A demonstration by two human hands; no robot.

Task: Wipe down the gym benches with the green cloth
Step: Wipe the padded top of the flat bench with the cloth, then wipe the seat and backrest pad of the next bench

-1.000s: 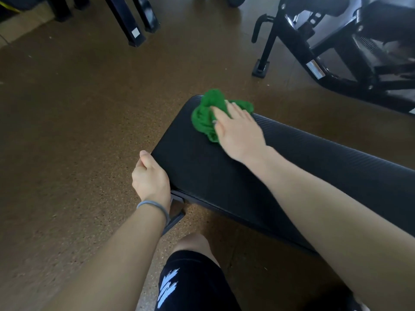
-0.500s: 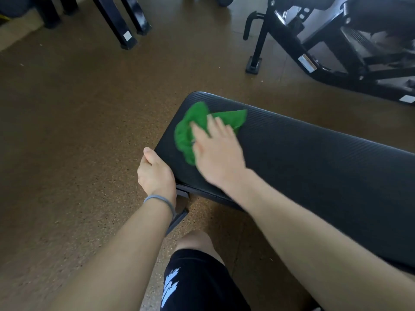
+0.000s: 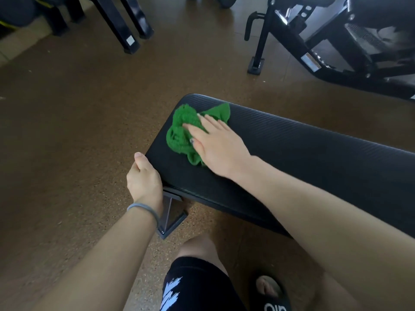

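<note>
A flat black gym bench (image 3: 303,153) with a ribbed pad runs from the centre to the right edge. A crumpled green cloth (image 3: 182,129) lies on the pad near its left end. My right hand (image 3: 220,147) presses flat on the cloth, fingers spread and pointing left, covering its right part. My left hand (image 3: 143,178) grips the bench's near left corner, thumb on top, with a grey band on the wrist.
The bench's metal foot (image 3: 170,218) sits under the corner by my left wrist. A black machine frame (image 3: 318,52) stands at the back right and black legs (image 3: 121,25) at the back left. My knee and sandalled foot are below on the brown speckled floor (image 3: 67,131).
My right hand slid the cloth from the far edge toward the near left end, then slightly back to the right. My left hand has kept its grip on the corner.
</note>
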